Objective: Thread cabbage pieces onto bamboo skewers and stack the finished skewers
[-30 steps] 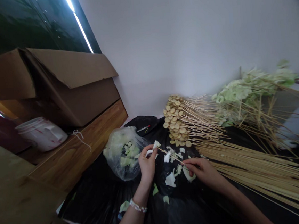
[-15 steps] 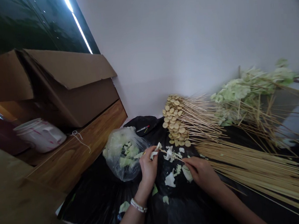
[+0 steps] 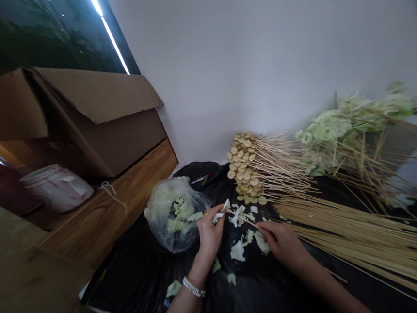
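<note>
My left hand (image 3: 210,228), with a beaded bracelet at the wrist, pinches pale leaf pieces (image 3: 226,206) between its fingers. A thin wooden skewer (image 3: 250,222) runs from near these pieces to my right hand (image 3: 277,237), whose fingers are closed on its lower end. Beneath and between the hands, torn leaf scraps (image 3: 237,251) lie on black plastic (image 3: 256,288). A clear plastic bag (image 3: 175,218) of pale green leaves stands just left of my left hand.
Skewered round slices (image 3: 244,165) are stacked by the wall. Loose skewers (image 3: 361,235) lie at the right, below skewers bearing leaves (image 3: 333,126). A cardboard box (image 3: 119,135) and a whitish jar (image 3: 60,189) stand on a wooden ledge (image 3: 114,206). A marker (image 3: 199,179) lies behind the bag.
Both hands have shifted very slightly to the right in view, with the leaf pieces and skewer still held. Little else differs.
</note>
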Motion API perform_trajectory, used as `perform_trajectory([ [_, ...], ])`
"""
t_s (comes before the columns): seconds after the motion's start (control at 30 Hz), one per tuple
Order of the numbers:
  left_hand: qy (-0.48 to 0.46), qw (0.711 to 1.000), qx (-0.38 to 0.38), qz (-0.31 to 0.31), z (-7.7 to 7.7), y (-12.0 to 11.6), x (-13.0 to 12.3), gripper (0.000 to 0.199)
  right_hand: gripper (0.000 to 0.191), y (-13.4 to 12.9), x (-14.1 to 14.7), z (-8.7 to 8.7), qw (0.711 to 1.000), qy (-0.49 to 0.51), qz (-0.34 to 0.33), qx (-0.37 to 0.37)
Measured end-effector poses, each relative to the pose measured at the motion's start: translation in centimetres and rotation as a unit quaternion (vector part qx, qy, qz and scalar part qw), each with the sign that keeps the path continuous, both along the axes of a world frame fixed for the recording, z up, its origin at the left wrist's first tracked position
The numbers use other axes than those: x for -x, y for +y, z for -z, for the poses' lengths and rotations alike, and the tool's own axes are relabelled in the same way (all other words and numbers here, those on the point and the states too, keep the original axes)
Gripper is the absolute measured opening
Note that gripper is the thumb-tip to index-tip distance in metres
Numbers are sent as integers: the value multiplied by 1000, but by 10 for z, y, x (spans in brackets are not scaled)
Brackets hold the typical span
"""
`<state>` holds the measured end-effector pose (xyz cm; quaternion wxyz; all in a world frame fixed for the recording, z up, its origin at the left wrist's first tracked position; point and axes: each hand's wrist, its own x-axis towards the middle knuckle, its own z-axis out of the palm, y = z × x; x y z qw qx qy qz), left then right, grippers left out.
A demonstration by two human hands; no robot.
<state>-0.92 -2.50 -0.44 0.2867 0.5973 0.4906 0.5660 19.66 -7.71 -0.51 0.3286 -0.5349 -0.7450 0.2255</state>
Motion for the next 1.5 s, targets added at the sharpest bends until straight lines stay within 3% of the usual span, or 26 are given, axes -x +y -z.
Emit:
perform_trajectory([
  [0.13,-31,999,15,25,-2,-4,-6,18,36,-2,1,4,998,-39,8,-39],
  [0.27,23,999,-5,34,-1,-4,-7,16,36,-1,3,5,998,-53,-2,-39],
  [0.37,51,999,-3,9,3,0,-3,21,35,2,1,7,997,-46,25,-56],
  [0.47,0,999,48,-12,6,5,1,32,33,5,-4,10,995,-24,61,-72],
  [0.53,-87,993,85,-1,6,7,1,34,33,6,-6,9,996,-11,66,-66],
  [0.6,-212,969,118,41,5,8,0,32,33,6,-7,7,997,-3,64,-53],
  [0.7,-376,903,161,130,2,8,-2,30,33,6,-7,3,997,2,61,-41],
  [0.8,-436,865,187,164,1,9,-2,26,32,5,-5,2,998,11,55,-38],
  [1.0,-403,885,199,121,6,13,1,30,30,4,-4,2,997,40,41,-54],
  [1.1,-427,876,203,99,8,15,4,40,29,4,-4,1,996,46,39,-63],
  [1.23,-451,865,203,78,11,18,6,39,27,2,-3,-1,996,49,20,-71],
  [1.5,-387,910,142,43,13,16,5,35,29,0,2,-3,998,29,-25,-56],
])
